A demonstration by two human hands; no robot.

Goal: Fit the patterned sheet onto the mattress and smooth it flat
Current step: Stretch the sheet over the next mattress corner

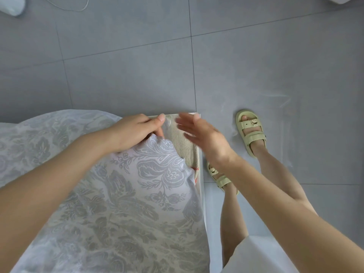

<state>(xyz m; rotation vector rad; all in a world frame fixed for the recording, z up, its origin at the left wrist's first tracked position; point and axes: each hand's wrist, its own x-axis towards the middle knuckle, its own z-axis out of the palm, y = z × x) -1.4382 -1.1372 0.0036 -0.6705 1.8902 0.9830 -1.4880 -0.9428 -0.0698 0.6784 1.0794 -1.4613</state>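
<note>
We see the patterned sheet covering the mattress except its bare far right corner. Our left hand pinches the sheet's edge near that corner; our right hand hovers blurred, fingers spread, holding nothing.

Grey tiled floor with dark grout lines — a thin white cable lying across it.

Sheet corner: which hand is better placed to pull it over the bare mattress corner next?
Probably the left hand: it already pinches the patterned sheet edge right beside the uncovered mattress corner. The right hand is open and blurred above that corner, holding nothing.
</note>
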